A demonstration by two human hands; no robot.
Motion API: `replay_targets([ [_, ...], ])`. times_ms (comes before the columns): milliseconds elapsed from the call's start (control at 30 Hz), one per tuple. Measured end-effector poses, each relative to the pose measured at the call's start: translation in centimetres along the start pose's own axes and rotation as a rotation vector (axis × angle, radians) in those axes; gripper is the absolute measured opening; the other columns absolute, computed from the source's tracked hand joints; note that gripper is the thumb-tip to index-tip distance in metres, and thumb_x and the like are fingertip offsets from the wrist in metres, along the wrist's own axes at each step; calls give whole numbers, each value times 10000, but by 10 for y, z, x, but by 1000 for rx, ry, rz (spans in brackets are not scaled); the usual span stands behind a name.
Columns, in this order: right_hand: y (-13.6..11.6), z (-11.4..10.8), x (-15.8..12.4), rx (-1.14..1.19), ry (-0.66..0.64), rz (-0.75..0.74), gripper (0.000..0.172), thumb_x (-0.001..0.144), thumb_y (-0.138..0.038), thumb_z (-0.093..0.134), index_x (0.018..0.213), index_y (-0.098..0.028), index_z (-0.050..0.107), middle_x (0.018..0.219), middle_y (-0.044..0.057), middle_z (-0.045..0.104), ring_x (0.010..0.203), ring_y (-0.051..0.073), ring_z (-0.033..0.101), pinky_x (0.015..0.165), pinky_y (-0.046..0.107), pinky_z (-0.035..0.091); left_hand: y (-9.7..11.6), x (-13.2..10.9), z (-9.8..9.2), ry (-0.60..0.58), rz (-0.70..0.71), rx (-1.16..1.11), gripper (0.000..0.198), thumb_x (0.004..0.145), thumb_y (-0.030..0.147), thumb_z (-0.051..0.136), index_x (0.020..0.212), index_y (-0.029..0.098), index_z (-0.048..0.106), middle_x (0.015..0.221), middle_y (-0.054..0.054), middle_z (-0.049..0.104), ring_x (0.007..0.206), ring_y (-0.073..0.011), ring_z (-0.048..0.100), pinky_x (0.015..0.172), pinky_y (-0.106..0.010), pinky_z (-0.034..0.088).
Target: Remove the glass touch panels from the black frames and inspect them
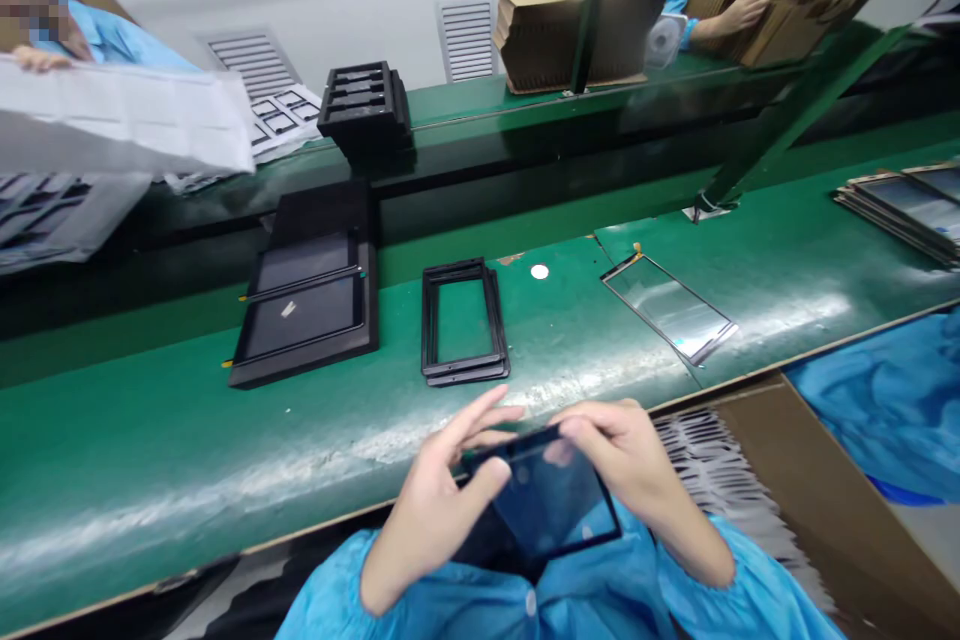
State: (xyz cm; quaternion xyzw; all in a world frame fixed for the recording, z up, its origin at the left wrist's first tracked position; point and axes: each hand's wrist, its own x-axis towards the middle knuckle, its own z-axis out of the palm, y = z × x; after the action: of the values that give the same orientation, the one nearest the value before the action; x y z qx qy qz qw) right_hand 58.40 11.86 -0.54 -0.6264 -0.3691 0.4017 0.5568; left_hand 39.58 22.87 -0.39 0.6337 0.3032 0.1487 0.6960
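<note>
Both hands hold a dark glass panel (pixel 551 505) over the lap, just short of the green surface (pixel 150 450). Left hand (pixel 442 485) pinches the near-left corner, other fingers spread; right hand (pixel 630 460) curls closed on the far-right edge. Panel's long axis runs left-far to right-near, tilted toward the camera. It's thin, glossy, rectangular, black-bordered. Ahead on the surface: stacked black frames (pixel 463 322), nearest to the left hand; a clear glass sheet (pixel 669 307) further right; matte black tray (pixel 306 305) to the left.
</note>
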Motion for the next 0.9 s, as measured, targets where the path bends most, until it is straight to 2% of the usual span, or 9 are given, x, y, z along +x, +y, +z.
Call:
replay_targets([
  [67, 4, 6, 3, -19, -17, -3, 105, 865, -301, 776, 805, -230, 825, 612, -14, 782, 509, 177, 718, 539, 254, 570, 1, 1, 4, -127, -25, 59, 680, 925, 276, 761, 1572, 273, 554, 1357, -130, 757, 1021, -261, 798, 890, -345, 649],
  [133, 13, 3, 6, -10, 91, -28, 140, 916, -331, 726, 902, -229, 822, 717, 2, 813, 596, 181, 749, 600, 265, 596, -2, 2, 7, -132, -81, 65, 636, 928, 264, 732, 1546, 260, 583, 1252, -124, 801, 851, -229, 811, 766, -318, 659],
  [233, 31, -23, 6, -66, 371, -122, 325, 1057, -422, 542, 1106, -233, 802, 1098, 71, 836, 1013, 227, 788, 936, 349, 607, -10, 4, 4, 98, -121, -10, 542, 922, 315, 726, 1450, 222, 648, 1159, -135, 823, 738, -212, 808, 593, -253, 616],
  [300, 41, -45, 3, -105, 462, -124, 357, 1045, -496, 577, 1112, -231, 807, 1196, 95, 815, 1109, 255, 766, 1003, 369, 584, -14, 5, -2, 219, -110, -92, 557, 911, 367, 749, 1432, 213, 627, 1172, -153, 815, 717, -220, 811, 525, -232, 585],
  [467, 46, -62, -11, 203, 271, 59, 440, 1044, -554, 573, 1340, -250, 687, 1036, 94, 856, 660, 210, 794, 621, 302, 627, -16, 6, -13, 323, -39, -194, 612, 892, 411, 798, 1416, 195, 567, 1138, -168, 815, 659, -217, 799, 487, -231, 576],
  [600, 37, -50, -17, 226, 252, 33, 306, 990, -445, 724, 1214, -240, 688, 841, 57, 854, 529, 176, 752, 608, 271, 620, -21, 4, -15, 306, -6, -164, 579, 932, 418, 759, 1424, 212, 533, 1140, -157, 813, 657, -220, 796, 487, -253, 587],
  [733, 30, -44, -16, 205, 295, 5, 246, 985, -439, 731, 1091, -219, 706, 803, 67, 850, 500, 168, 746, 584, 254, 615, -15, 4, -21, 327, 198, 227, 466, 1011, 335, 655, 1462, 278, 551, 1436, -150, 696, 1055, -277, 799, 775, -359, 668],
  [833, 28, -40, -17, 175, 272, 5, 231, 986, -422, 732, 1089, -216, 716, 784, 63, 847, 509, 161, 752, 576, 233, 607, 1, 11, -21, 336, 496, 746, 457, 1001, 240, 657, 1453, 291, 616, 1567, -99, 605, 1428, -322, 584, 1191, -535, 466],
  [900, 27, -36, -19, 169, 261, 4, 219, 986, -414, 732, 1081, -218, 721, 766, 57, 843, 501, 159, 749, 550, 220, 596, 13, 17, -19, 219, 637, 952, 356, 999, 236, 670, 1355, 252, 695, 1406, -85, 733, 1338, -322, 653, 1240, -588, 384],
])
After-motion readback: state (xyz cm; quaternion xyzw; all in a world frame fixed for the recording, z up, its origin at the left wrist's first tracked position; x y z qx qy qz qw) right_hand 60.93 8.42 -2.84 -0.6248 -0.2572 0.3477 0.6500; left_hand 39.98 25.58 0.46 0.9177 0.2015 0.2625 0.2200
